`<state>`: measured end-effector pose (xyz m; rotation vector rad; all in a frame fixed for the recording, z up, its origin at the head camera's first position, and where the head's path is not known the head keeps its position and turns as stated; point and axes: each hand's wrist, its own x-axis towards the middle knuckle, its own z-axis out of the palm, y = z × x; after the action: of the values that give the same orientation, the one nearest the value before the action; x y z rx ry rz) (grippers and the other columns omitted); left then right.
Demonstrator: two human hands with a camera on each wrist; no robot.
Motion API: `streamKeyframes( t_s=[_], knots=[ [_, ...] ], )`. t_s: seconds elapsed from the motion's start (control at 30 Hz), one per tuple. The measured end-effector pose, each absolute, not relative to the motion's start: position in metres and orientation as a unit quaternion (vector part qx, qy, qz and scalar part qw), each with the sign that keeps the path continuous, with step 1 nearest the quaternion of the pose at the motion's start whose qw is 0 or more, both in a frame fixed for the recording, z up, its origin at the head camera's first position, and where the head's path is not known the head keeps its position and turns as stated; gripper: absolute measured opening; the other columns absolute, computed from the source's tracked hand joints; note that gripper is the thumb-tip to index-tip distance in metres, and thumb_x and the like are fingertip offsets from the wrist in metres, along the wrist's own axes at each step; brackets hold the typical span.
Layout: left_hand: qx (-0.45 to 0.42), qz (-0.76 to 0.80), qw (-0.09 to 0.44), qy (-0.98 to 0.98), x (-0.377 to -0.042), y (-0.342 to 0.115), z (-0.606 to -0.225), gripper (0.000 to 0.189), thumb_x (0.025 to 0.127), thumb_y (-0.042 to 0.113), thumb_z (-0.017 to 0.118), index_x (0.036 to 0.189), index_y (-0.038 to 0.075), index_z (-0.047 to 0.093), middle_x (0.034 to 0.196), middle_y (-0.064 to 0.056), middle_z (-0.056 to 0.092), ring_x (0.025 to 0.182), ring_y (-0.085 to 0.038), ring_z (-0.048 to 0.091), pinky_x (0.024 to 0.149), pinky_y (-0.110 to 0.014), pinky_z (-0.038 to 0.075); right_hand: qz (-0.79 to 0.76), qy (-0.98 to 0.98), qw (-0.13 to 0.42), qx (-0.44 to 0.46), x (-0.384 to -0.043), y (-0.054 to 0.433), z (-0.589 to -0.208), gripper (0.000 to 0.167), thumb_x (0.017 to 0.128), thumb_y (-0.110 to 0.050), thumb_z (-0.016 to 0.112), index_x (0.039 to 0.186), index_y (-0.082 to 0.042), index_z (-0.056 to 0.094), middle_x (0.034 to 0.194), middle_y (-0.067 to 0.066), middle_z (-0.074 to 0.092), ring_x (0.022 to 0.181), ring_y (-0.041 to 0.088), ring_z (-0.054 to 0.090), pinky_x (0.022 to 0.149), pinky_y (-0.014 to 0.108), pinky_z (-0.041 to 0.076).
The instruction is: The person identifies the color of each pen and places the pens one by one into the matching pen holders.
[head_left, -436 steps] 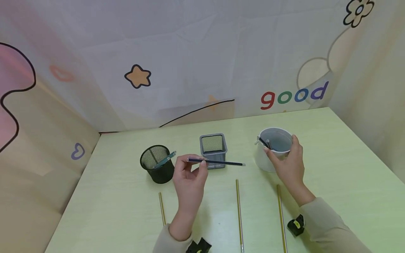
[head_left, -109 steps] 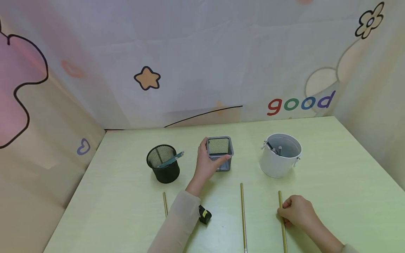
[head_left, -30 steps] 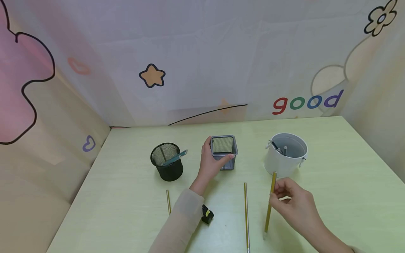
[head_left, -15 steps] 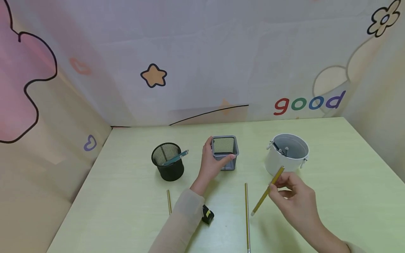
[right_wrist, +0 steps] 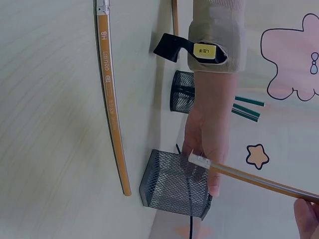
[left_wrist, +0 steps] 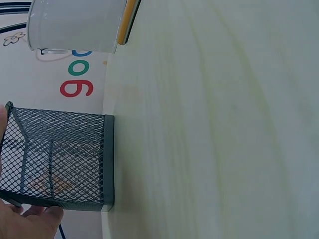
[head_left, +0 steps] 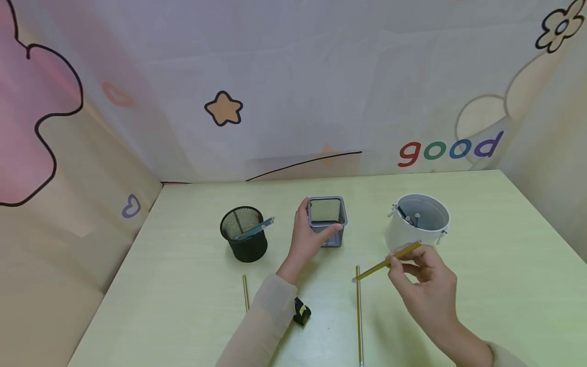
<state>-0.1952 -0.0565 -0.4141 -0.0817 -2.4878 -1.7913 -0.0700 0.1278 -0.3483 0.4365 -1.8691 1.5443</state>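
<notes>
My left hand [head_left: 308,237] grips the square grey mesh pen holder [head_left: 336,238], with thumb and fingers on opposite sides. No pencil shows inside that mesh holder. My right hand [head_left: 428,288] pinches a yellow pencil [head_left: 375,268] near one end, above the table. The pencil slants, its silver-and-white eraser end down and to the left, toward the holder; in the right wrist view this eraser end [right_wrist: 199,160] overlaps the holder's outline. Below it on the table lies another yellow pencil [head_left: 359,321]. The left sleeve partly hides a further yellow pencil [head_left: 246,293].
At left stands a round black mesh pen holder [head_left: 247,251] with green pencils [head_left: 256,230] leaning in it. A white bucket [head_left: 396,235] holding dark pencils [head_left: 404,216] is just beyond my right hand. A black wrist camera strap [head_left: 301,312] hangs at my left wrist.
Over the last second the right hand has raised the yellow pencil and turned it from near upright to a leftward slant. The left hand stays on the mesh holder.
</notes>
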Motion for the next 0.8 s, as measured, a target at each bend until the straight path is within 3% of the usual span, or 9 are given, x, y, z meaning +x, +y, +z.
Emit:
streamKeyframes(
  t_s=[0.43,0.8],
  knots=[
    [-0.026,-0.583,0.043,-0.811,-0.196,-0.056,-0.417,0.101,0.077,0.037,0.078,0.152,0.010,0.017,0.149,-0.013,0.032,0.133,-0.028,0.038,0.107,-0.049,0.038,0.641,-0.634,0.380,0.207,-0.080,0.117,-0.356,0.017,0.069,0.027,0.048,0.086,0.025,0.047,0.092,-0.003,0.065,0.079,0.003,0.066,0.074,0.012,0.053],
    [-0.026,-0.586,0.040,-0.809,-0.195,-0.056,-0.416,0.101,0.077,0.037,0.079,0.152,0.011,0.016,0.148,-0.013,0.033,0.131,-0.028,0.039,0.106,-0.049,0.039,0.629,-0.608,0.425,0.234,-0.091,0.110,-0.358,0.017,0.069,0.024,0.050,0.085,0.026,0.047,0.094,0.000,0.065,0.080,0.006,0.066,0.075,0.013,0.053]
  ],
)
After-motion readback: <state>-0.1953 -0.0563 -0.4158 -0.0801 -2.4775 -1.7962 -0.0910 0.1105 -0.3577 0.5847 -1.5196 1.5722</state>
